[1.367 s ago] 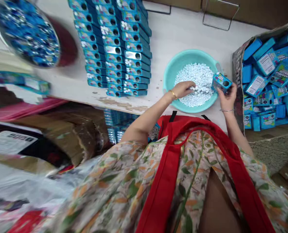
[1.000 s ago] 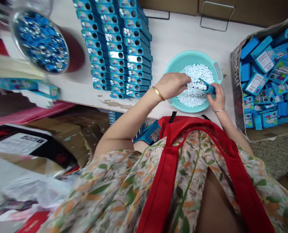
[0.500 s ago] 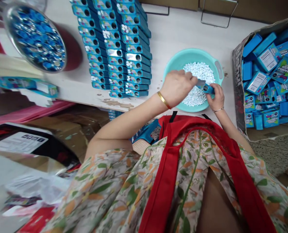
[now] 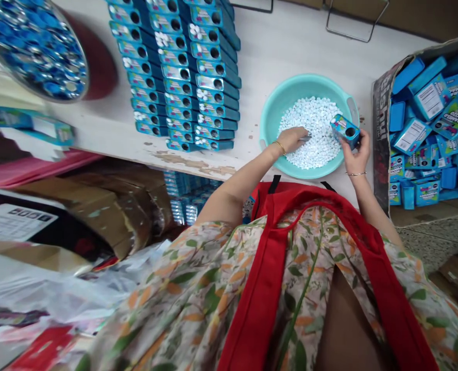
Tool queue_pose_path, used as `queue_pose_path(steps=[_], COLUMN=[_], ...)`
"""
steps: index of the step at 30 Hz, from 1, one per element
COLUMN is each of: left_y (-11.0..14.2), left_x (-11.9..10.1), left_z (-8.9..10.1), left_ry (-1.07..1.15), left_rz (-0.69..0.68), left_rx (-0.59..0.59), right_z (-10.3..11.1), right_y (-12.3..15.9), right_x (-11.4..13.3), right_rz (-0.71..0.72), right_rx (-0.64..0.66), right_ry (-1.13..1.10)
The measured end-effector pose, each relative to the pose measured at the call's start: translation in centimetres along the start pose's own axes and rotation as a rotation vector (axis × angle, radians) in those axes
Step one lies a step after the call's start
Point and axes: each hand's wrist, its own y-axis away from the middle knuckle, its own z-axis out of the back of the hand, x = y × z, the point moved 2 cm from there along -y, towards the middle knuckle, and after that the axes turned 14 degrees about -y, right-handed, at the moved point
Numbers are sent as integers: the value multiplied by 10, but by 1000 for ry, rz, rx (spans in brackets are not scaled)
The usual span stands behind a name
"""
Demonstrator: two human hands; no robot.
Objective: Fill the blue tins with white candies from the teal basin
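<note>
My left hand (image 4: 290,140), with a gold bangle at the wrist, is closed on a small grey scoop (image 4: 306,138) whose front end is down among small white candies (image 4: 314,121). The candies lie in a turquoise basin (image 4: 272,100) with handle slots. In my right hand (image 4: 357,154) is a small blue candy box (image 4: 344,129), tilted above the basin's right side, its top end with a round dark hole facing up. The fingers wrap round its lower part, so the box's bottom is hidden.
Rows of blue candy boxes (image 4: 182,87) with round holes stand left of the basin, some with candies on top. Farther left is a container of blue and silver caps (image 4: 39,49). A carton (image 4: 381,134) piled with blue boxes stands at right. Wire brackets (image 4: 358,36) jut out behind.
My left hand has gone from the box's opening down into the candies with the scoop. My right hand has moved slightly right with the box, turning it more upright. The view has shifted a little.
</note>
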Motion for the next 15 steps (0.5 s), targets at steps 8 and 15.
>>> queue_pose_path(steps=[8, 15], left_y=[15, 78], left_x=[-4, -6], left_z=[19, 101], left_ry=[182, 69], left_rz=[-66, -128], left_rx=[-41, -200], right_z=[6, 3], right_y=[-8, -2], right_x=[10, 35], right_rz=[32, 117], right_rx=[-51, 57], right_ry=[-11, 164])
